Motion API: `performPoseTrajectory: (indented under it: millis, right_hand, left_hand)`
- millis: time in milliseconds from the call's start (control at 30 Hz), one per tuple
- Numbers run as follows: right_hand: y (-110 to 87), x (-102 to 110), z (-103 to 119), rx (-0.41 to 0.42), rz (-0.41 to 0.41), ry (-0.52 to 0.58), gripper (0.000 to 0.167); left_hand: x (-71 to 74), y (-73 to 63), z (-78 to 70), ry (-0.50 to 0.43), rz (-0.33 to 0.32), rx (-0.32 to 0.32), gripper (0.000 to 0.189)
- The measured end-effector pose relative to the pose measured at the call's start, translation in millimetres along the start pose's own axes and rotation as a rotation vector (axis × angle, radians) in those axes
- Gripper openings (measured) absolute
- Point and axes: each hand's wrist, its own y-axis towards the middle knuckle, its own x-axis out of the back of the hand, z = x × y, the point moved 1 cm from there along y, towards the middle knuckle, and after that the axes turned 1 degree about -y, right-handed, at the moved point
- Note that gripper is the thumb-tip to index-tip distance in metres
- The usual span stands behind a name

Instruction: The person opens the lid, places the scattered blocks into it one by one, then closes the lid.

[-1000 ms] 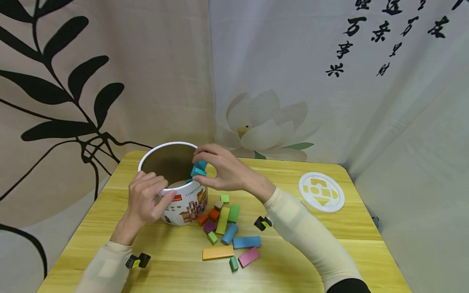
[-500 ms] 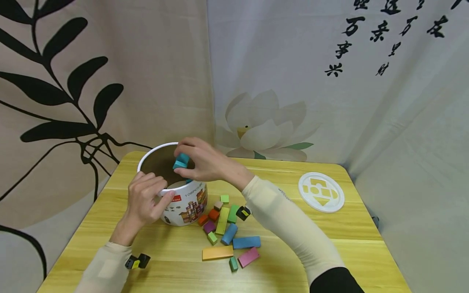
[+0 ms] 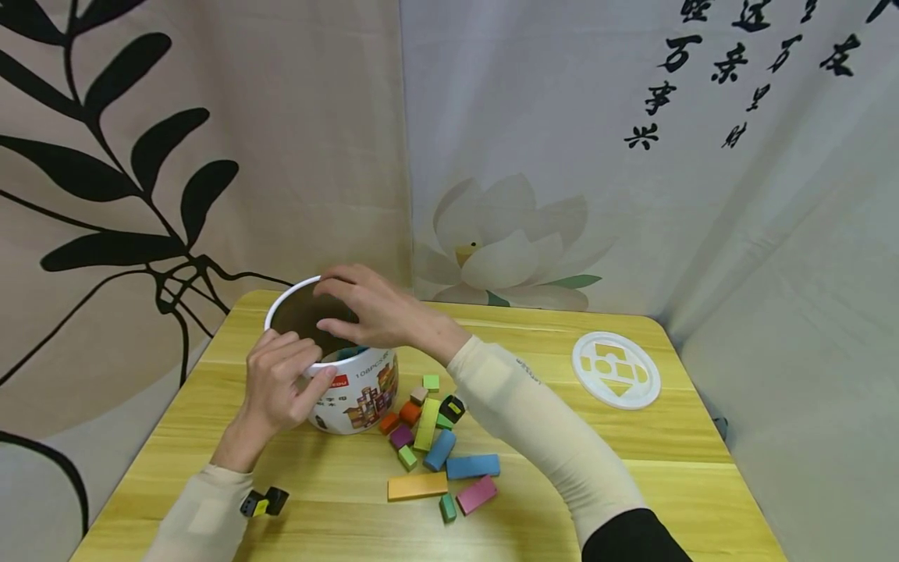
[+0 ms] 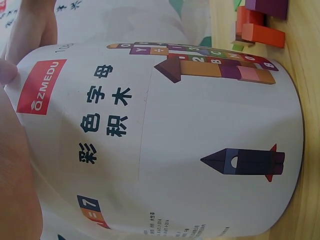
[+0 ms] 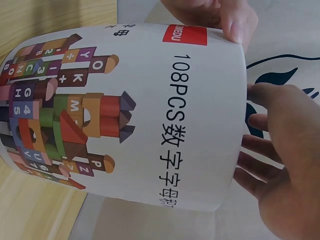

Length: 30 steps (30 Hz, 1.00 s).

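Yellow wooden worktop [image 3: 632,437], centre frame. Left hand [image 3: 277,382] pinches tub [image 3: 354,390] rim at centre-left. Right hand [image 3: 372,308] over tub mouth, fingers loosely curled, holding nothing visible. Loose blocks [image 3: 438,457] lower centre; lid [image 3: 616,368] right.

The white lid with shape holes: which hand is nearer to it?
Right. The right hand is over the bucket mouth; the left hand grips its far-side rim. Lid lies beyond both.

Both my arms are in snug cream sleeves [image 3: 520,406], a black sleeve [image 3: 625,542] over the right one higher up, plus small black-and-yellow wrist clips [image 3: 264,502].
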Motion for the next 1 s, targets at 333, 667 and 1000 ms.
performPoseTrajectory:
  millis: [333, 667, 1000]
  right_hand:
    - [-9.5, -2, 1, -0.033, 0.024, -0.040, 0.061]
    - [-30.8, 0, 1, -0.058, 0.067, -0.065, 0.076]
    - [-69.6, 5, -3, -0.077, 0.079, 0.014, 0.084]
  left_hand:
    - [-0.7, -0.5, 0.0, 0.001, -0.006, -0.001, 0.053]
    - [0.0, 0.8, 0.2, 0.004, -0.011, -0.005, 0.053]
    - [-0.8, 0.1, 0.0, -0.003, -0.011, 0.004, 0.052]
